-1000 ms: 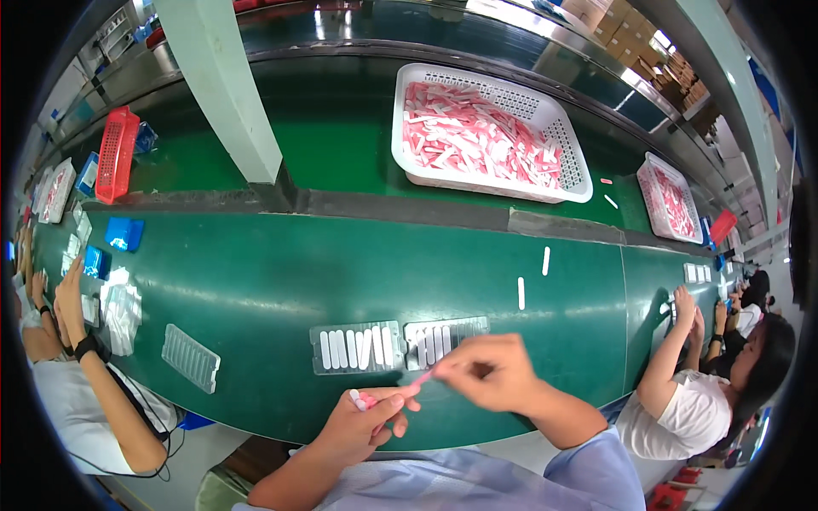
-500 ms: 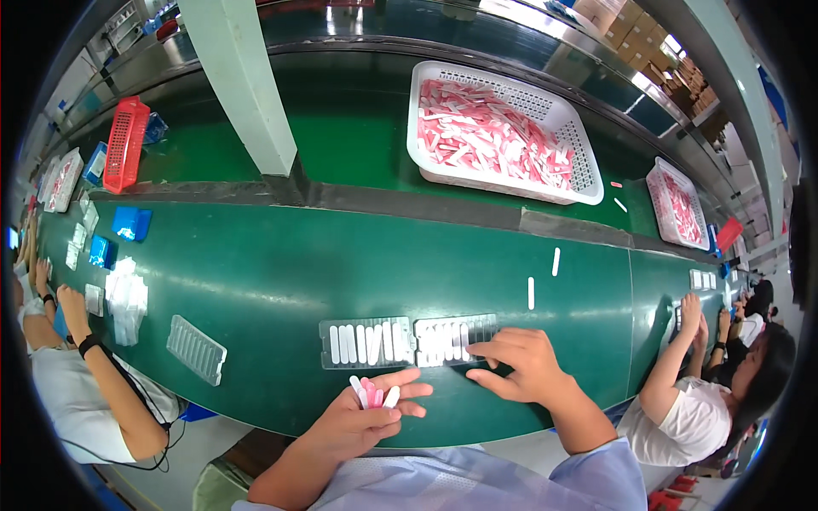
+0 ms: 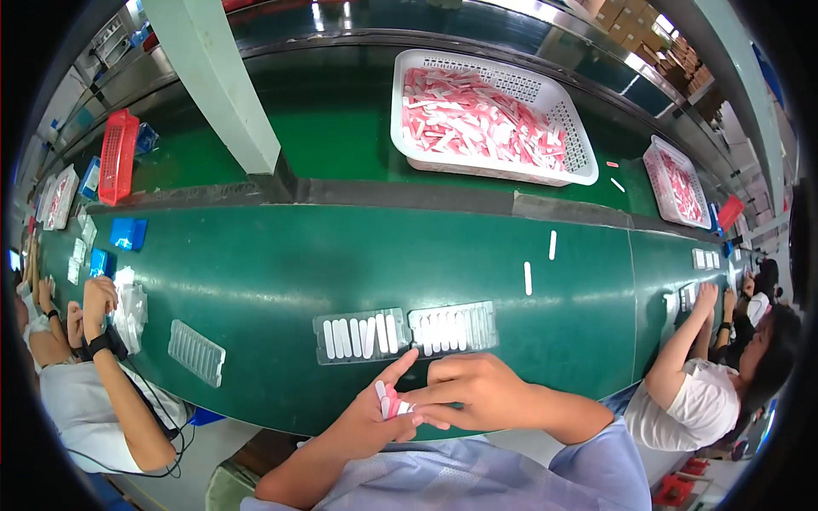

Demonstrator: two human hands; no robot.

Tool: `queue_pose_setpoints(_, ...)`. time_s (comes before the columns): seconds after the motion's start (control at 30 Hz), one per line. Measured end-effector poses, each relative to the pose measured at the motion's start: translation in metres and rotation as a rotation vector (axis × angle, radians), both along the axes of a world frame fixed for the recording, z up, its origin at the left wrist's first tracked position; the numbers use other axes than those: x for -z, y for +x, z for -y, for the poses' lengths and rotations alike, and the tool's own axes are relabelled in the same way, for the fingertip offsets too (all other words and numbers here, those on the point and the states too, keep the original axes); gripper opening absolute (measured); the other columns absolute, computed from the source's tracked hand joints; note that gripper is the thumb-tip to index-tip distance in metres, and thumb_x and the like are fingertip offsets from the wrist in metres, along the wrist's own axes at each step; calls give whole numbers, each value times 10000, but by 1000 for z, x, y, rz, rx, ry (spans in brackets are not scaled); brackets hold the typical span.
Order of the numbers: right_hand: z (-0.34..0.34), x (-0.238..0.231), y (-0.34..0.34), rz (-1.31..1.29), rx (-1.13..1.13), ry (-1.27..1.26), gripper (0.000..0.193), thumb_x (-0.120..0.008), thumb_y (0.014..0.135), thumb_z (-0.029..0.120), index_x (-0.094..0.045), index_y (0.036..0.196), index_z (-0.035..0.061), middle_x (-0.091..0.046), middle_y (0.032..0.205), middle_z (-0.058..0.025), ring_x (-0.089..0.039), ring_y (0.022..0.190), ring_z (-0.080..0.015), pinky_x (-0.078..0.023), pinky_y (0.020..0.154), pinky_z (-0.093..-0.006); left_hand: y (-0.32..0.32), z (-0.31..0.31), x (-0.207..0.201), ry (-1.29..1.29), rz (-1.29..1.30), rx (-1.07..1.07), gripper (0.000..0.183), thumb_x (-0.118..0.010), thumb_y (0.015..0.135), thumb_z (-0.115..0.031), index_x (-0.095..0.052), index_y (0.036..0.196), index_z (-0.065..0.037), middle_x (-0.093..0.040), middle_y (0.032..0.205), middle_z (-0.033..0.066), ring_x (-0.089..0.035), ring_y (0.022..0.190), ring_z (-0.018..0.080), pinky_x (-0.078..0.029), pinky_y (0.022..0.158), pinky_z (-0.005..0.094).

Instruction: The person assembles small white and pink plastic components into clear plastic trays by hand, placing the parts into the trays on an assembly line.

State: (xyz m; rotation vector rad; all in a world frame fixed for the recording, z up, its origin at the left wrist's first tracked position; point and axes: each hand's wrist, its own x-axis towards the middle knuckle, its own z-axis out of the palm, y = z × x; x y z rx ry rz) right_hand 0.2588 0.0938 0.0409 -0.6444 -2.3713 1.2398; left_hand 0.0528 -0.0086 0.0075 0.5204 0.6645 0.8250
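Note:
In front of my body, my left hand [image 3: 362, 426] holds a small bunch of flat pink and white strips [image 3: 388, 400] with rounded ends. My right hand [image 3: 473, 392] has come to it, thumb and fingers pinched at the right side of the bunch. Just beyond both hands lies an opened clear plastic case in two halves. Several white strips stand side by side in its left half [image 3: 320, 351]. The right half [image 3: 486, 327] has several strips toward its left, while slots at its right end hold none. My left index finger points toward the middle of the case.
Two loose white strips [image 3: 527, 278] lie beyond the case. Another clear tray [image 3: 197, 353] is to the left. A white basket [image 3: 498, 169] of pink and white strips stands on the far belt, near a post [image 3: 217, 94]. Co-workers sit left [image 3: 102, 409] and right [image 3: 703, 400].
My right hand has left the right half of the case and moved left and nearer to me, to the strips in my left hand. The left hand's fingers have shifted around the bunch.

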Motion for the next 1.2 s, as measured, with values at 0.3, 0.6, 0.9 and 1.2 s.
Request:
queue_pose_setpoints(0.3, -7, 5, -4, -81, -128, 412, 253, -774, 802, 192, -788, 1052, 153, -517, 803, 16, -574, 664, -169, -489, 587, -328, -8, -2, 4, 18, 36, 28, 935, -585, 976, 72, 57, 1644, -55, -730, 1118, 192, -498, 758, 42, -436, 682, 215)
queue_pose_setpoints(0.6, -6, -7, 0, 99, -156, 241, 121, -702, 920, 198, -692, 1004, 111, -546, 844, -52, -633, 762, -241, -551, 671, -391, -1, -1, 0, 72, 20, -57, 807, -627, 983, 11, -142, 1626, -32, -710, 1218, 202, -616, 785, 94, -438, 664, 217)
queue_pose_setpoints(0.9, 1, -18, 4, 23, -9, -230, 124, -766, 906, 119, -716, 1011, 78, -668, 893, -67, -669, 708, -231, -559, 601, -350, -8, -5, -13, -98, -246, -26, 193, -602, 1027, -72, -712, 1140, 39, -707, 841, 100, -483, 577, 61, -314, 480, 229)
queue_pose_setpoints(1.2, -3, 4, 5, -140, -86, -133, 275, -832, 849, 127, -762, 1111, 89, -690, 862, -53, -662, 685, -203, -546, 582, -335, -11, -4, -13, -52, -201, 75, 269, -593, 1054, -157, -715, 936, 51, -536, 617, 2, -363, 519, 33, -248, 474, 232)
